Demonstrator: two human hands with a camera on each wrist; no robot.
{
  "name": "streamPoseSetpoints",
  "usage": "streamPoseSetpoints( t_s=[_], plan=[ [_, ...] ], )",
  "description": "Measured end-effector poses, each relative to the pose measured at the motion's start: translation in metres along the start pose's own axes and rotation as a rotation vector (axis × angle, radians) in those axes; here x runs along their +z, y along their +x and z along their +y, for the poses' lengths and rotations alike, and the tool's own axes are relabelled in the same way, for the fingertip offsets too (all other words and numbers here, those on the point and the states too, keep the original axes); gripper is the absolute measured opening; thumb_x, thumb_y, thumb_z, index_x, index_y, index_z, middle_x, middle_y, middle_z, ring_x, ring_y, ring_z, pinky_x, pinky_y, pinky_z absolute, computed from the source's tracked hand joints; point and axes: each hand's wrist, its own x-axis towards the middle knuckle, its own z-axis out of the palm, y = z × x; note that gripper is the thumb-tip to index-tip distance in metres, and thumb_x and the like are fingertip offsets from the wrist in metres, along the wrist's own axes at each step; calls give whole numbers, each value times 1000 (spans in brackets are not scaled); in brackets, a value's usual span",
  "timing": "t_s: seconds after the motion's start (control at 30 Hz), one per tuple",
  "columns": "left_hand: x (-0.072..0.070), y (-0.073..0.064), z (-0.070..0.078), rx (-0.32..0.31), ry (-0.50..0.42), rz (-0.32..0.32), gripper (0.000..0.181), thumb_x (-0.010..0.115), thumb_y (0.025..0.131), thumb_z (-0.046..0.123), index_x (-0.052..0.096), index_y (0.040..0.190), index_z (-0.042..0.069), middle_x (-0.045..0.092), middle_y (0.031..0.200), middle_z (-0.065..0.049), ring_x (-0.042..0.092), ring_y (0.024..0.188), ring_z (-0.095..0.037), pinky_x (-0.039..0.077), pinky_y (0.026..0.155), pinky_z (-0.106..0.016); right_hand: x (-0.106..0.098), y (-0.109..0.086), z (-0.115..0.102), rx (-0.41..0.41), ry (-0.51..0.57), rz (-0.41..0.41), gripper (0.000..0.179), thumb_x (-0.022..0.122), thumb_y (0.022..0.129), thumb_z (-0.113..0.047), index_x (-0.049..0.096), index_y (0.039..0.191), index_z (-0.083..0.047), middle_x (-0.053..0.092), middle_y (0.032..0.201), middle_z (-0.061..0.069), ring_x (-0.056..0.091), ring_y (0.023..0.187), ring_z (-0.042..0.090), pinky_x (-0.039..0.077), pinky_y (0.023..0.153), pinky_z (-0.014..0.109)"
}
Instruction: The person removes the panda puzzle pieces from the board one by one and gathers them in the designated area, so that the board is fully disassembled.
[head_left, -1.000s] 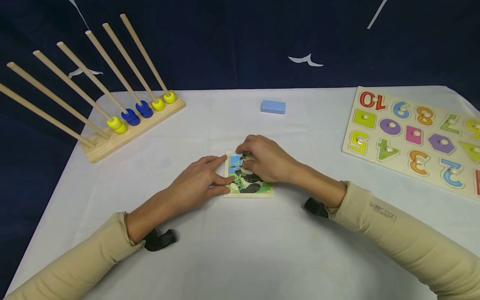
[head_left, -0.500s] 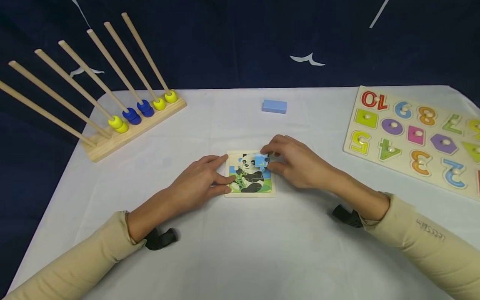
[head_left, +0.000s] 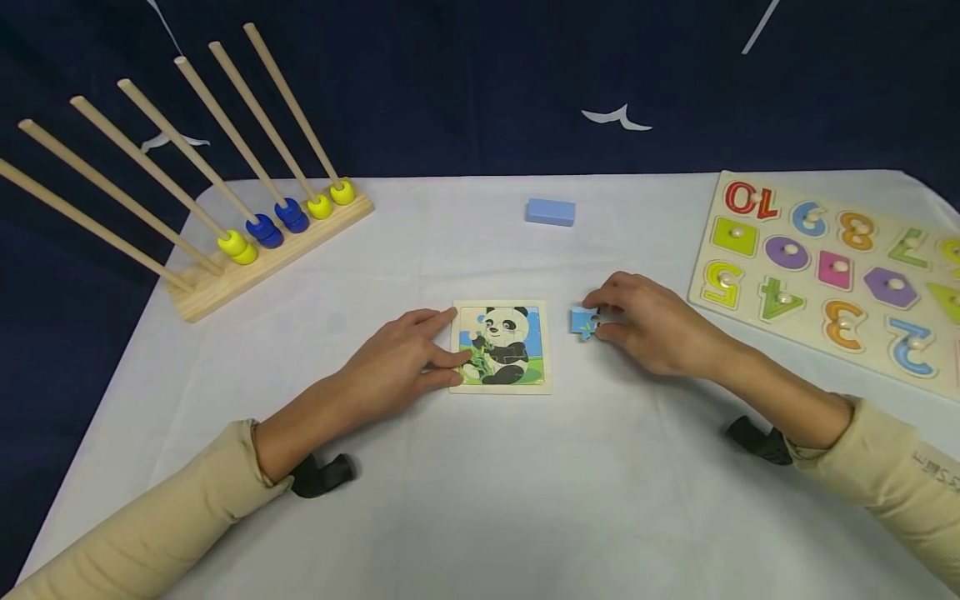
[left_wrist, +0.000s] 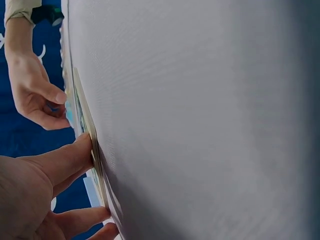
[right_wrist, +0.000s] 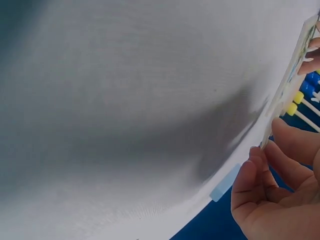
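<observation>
A small square panda puzzle [head_left: 504,387] lies flat at mid-table in the head view. Bare pale wood shows in its upper left corner. My left hand [head_left: 401,365] rests at the puzzle's left side, fingers extended and fingertips touching the frame and picture. Just right of the puzzle, my right hand [head_left: 660,329] pinches a blue jigsaw piece [head_left: 582,322] with green leaves between thumb and fingers. The left wrist view has the puzzle's thin edge [left_wrist: 90,125] beside my left fingertips. In the right wrist view, my right fingers largely hide the piece.
A wooden bead rack [head_left: 277,265] with tall rods and yellow and blue beads stands at the left. A blue block [head_left: 551,212] lies near the back edge. At the right is a number-and-shape peg board [head_left: 806,275]. White cloth [head_left: 480,500] covers the table.
My right hand has lifted the blue jigsaw piece from the puzzle's upper left and carried it right, past the frame. The left hand has stayed in place.
</observation>
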Motion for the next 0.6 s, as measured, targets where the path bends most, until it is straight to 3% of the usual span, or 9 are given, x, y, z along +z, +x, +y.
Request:
streamPoseSetpoints(
  t_s=[0.3, 0.6],
  plan=[
    [1, 2, -1, 7, 1, 2, 33, 74, 91, 28, 71, 122, 18, 36, 154, -16, 36, 137, -35, 32, 110, -51, 1, 4, 2, 16, -63, 1, 35, 68, 87, 5, 64, 122, 6, 60, 107, 14, 53, 96, 28, 43, 88, 46],
    [-1, 0, -1, 23, 3, 12, 34, 75, 89, 28, 71, 122, 18, 37, 154, -17, 37, 136, -36, 33, 108, -52, 5, 8, 8, -23, -26, 2, 35, 67, 87, 6, 63, 122, 7, 61, 107, 14, 53, 95, 27, 44, 87, 45]
  ],
)
